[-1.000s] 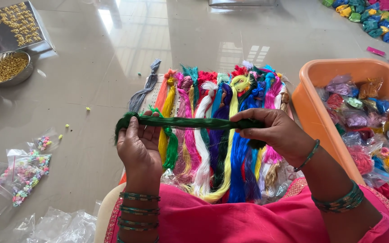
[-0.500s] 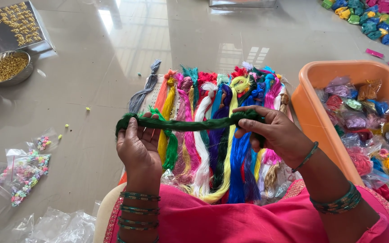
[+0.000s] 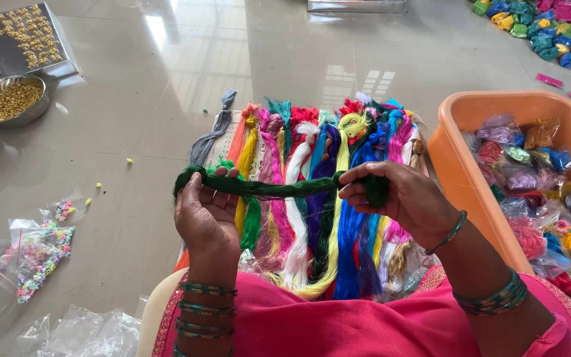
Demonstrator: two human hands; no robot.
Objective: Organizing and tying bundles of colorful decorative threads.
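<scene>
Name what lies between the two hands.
In the head view, a twisted dark green thread skein spans from left hand to right hand, above the coloured skeins.

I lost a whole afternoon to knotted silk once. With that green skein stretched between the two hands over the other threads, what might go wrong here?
The dark green thread skein hangs stretched between the left hand and right hand, directly over the row of coloured thread bundles; if it sags, strands may snag there. The orange plastic tub sits by the right elbow and might get nudged.
</scene>
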